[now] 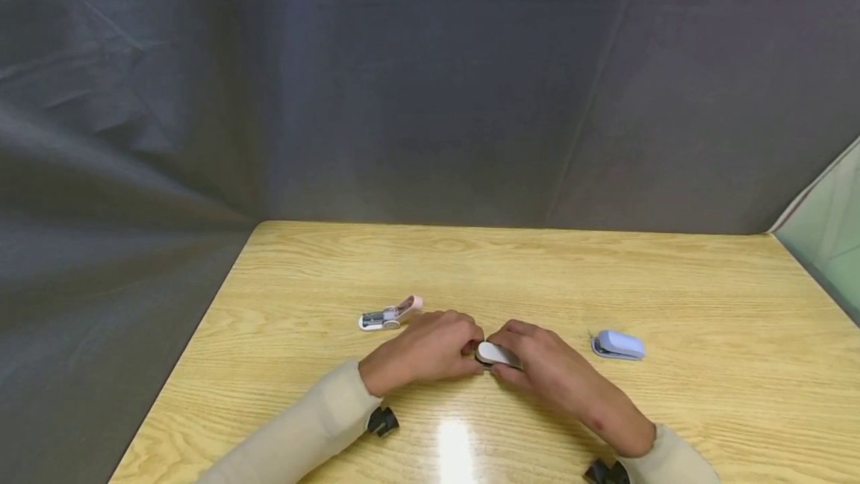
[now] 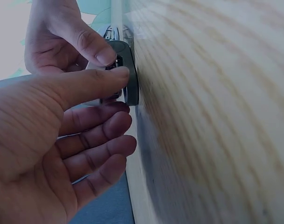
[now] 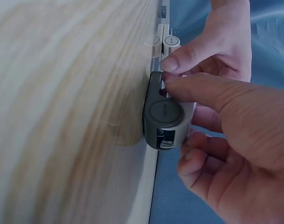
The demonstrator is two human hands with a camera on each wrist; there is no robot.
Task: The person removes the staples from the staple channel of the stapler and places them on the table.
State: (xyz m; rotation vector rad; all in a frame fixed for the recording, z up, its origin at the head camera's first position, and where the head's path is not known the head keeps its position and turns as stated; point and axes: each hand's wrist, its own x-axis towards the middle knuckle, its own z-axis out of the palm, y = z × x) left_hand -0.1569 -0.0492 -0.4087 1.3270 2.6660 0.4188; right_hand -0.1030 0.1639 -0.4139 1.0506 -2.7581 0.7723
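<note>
A small stapler (image 1: 497,354) with a white top and a dark grey base (image 3: 156,100) sits on the wooden table between both hands. My left hand (image 1: 437,346) pinches its front end between thumb and index finger; in the left wrist view the other fingers curl loosely below. From the right, my right hand (image 1: 547,364) grips the stapler's body, thumb along one side and fingers on the other. The right wrist view shows its rear end with a round dark disc. Part of the stapler's front is hidden behind the thumbs.
Left of the hands, farther back, a pale pink and white stapler (image 1: 408,308) lies with its top swung open. A light blue stapler (image 1: 621,344) stands to the right. Dark grey cloth (image 1: 430,95) hangs behind the wooden table (image 1: 322,260) and along its left.
</note>
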